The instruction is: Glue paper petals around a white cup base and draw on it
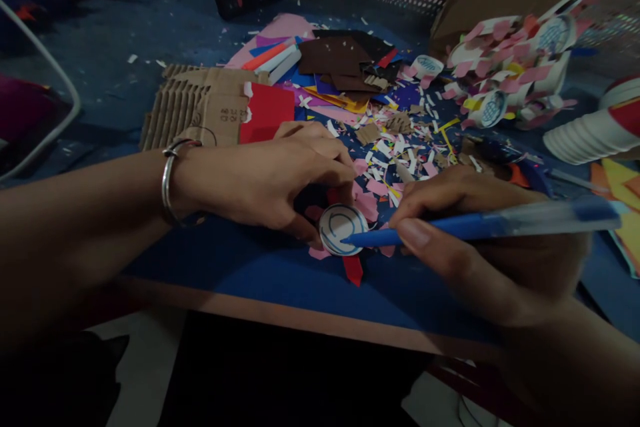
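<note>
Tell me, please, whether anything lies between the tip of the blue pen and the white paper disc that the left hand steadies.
Nothing visible does. The blue pen, held in the right hand, already has its tip on the white paper disc, where a blue line shows. The left hand pins the disc's near edge, clear of the tip. Pink paper scraps lie around it.

Glossy blue plastic pen (480,225); matt white paper disc (343,229); ribbed brown corrugated cardboard (193,103); shiny metal bangle (170,180); matt blue surface (260,273).
</note>
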A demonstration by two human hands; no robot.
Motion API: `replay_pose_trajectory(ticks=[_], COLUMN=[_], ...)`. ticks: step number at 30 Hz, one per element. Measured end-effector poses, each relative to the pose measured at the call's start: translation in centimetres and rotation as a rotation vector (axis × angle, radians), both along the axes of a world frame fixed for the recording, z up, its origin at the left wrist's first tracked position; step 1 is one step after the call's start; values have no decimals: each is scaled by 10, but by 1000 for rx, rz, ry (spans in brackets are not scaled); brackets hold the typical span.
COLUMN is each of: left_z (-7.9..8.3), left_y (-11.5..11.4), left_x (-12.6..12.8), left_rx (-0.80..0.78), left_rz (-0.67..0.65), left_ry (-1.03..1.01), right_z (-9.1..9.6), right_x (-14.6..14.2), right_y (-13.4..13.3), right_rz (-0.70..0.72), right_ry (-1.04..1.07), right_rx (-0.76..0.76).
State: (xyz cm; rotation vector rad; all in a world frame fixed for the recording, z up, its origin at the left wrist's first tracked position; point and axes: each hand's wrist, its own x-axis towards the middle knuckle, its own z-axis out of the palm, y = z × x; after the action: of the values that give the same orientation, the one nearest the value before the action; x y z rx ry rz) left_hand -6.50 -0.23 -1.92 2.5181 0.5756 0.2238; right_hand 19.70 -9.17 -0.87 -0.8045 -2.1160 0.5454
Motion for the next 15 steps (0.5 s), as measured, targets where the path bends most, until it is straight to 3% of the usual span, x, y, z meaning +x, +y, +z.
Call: replay_pose_trajectory(ticks=[6, 15], left_z=[2, 1], left_y=[-1, 0], left_x=[0, 0], left_rx=[-10, 8], left_rz=[3, -6], left_ry=[9, 14], right_z=[-1, -10], right_x=[-3, -4], right_y=[6, 5], right_rz=[21, -97], right_ry=[39, 23], right_rx=[56, 111])
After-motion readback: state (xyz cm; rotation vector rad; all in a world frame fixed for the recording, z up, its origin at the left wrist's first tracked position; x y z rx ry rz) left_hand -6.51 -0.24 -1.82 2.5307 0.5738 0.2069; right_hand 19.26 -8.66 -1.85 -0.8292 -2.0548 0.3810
